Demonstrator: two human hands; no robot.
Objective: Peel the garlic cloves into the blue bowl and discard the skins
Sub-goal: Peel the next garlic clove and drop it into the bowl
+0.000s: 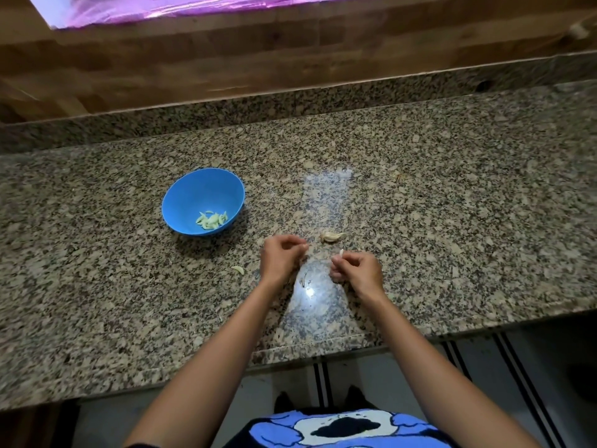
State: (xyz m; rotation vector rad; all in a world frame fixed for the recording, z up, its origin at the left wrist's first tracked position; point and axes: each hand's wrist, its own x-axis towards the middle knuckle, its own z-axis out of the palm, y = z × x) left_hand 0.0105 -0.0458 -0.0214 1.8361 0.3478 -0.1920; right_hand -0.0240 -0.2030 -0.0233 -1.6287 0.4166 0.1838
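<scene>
Closest in, a blue printed shirt [339,428] could be seen, with both forearms stretched out over the granite counter [129,318]. Just past that, a garlic clove [341,252] was pinched in the curled fingertips of the right hand [358,270], only its pale tip poking out. The left hand [281,257] was held near it, not touching, fingers curled in toward the thumb. Whether a scrap of skin was caught in there couldn't be made out tbh. A small pale piece [238,270] could be seen on the counter left of that hand, clove or skin, hard to call. A bit further back an unpeeled clove [332,236] was spotted. Further back and left the blue bowl [193,195] was set, with a little heap of peeled cloves [212,219] in it. So mid-peel, it was reckoned: next the skin would need stripping off cleanly, then the clove could be dropped in the bowl.
</scene>
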